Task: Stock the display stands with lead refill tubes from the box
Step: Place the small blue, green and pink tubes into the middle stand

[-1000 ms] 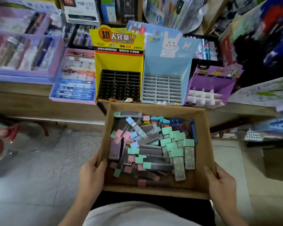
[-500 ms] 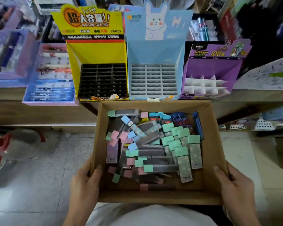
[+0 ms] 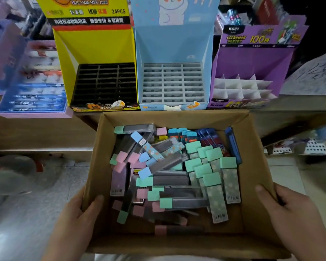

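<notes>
A brown cardboard box [image 3: 177, 117] sits in front of me, filled with several lead refill tubes [image 3: 177, 172] with green, pink and blue caps. My left hand [image 3: 77, 219] grips the box's left wall, thumb inside. My right hand [image 3: 292, 215] grips its right wall, thumb over the rim. Beyond the box, three display stands line the shelf: a yellow stand [image 3: 94, 46] with a black slot grid, a light blue stand [image 3: 173, 44] with a grey grid, and a purple stand [image 3: 252, 61] with white dividers. No tubes show in their slots.
A lilac tray of pens [image 3: 34, 98] lies left of the yellow stand. A wooden shelf edge [image 3: 38, 129] runs under the stands. Grey tiled floor [image 3: 17, 223] lies left of the box, with a clear plastic item on it. Packed goods crowd the right side.
The view has closed in on the stands and box; both look larger and nearer. My hands keep their grip on the box walls.
</notes>
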{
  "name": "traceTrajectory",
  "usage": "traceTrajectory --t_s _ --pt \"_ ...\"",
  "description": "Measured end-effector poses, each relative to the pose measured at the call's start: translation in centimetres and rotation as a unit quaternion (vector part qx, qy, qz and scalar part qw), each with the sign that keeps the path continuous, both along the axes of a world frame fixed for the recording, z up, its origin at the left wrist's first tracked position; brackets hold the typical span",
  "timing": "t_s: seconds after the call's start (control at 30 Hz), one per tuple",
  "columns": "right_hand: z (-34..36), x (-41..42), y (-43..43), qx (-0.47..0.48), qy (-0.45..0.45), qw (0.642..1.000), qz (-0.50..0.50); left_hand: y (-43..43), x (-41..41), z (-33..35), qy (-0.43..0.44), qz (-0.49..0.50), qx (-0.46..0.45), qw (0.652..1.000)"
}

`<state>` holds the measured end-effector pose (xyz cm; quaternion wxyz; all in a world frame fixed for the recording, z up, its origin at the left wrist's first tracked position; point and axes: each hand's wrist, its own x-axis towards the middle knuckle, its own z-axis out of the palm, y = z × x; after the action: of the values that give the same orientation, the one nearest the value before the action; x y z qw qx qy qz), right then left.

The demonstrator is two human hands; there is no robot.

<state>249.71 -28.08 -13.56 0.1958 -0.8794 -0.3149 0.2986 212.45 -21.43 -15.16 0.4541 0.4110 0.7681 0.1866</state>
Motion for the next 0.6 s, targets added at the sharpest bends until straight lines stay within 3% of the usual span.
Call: traceTrajectory --t_s 0.17,0.6 --pt "-0.9 0.4 -0.1 0.011 -0.024 0.999 0.022 0.8 -2.7 -2.0 -0.089 0.040 -0.071 0.993" --pt "-1.1 0.9 -0.2 0.041 -0.053 0.996 0.064 2.6 -0.2 -1.6 -0.101 -0.001 0.053 0.993"
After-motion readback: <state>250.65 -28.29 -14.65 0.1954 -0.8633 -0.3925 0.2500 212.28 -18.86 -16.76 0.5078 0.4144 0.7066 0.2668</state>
